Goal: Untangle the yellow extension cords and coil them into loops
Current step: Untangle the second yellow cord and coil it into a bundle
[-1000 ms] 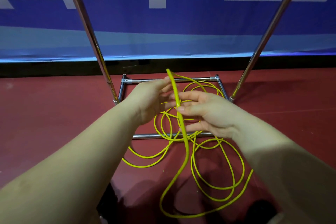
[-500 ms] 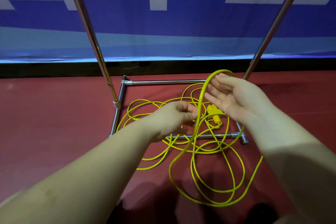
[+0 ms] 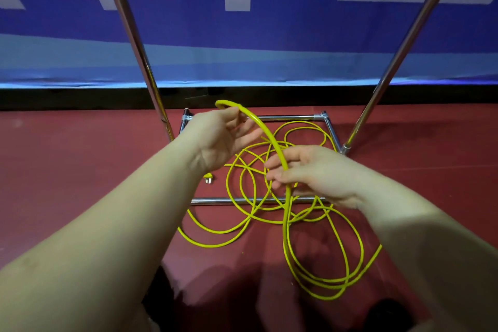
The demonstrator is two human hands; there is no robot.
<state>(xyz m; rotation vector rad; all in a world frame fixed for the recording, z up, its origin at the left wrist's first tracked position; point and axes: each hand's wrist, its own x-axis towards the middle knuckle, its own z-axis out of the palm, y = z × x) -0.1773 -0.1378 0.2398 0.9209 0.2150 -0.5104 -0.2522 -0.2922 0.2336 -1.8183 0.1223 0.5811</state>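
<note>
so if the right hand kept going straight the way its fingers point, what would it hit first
The right hand points left, with the yellow cord arcing over it up to the left hand. Going on leftward it would probably meet the left wrist first; depth is unclear, so it might pass just beneath.

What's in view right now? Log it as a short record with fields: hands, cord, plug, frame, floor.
left hand: raised, fingers curled round the top of a cord arc
right hand: lower, grips the same arc
yellow cord: arcs between the hands; the rest lies in tangled loops on the floor
plug: on the floor by the left wrist
metal frame: cord loops cross its near bar
floor: red
</note>
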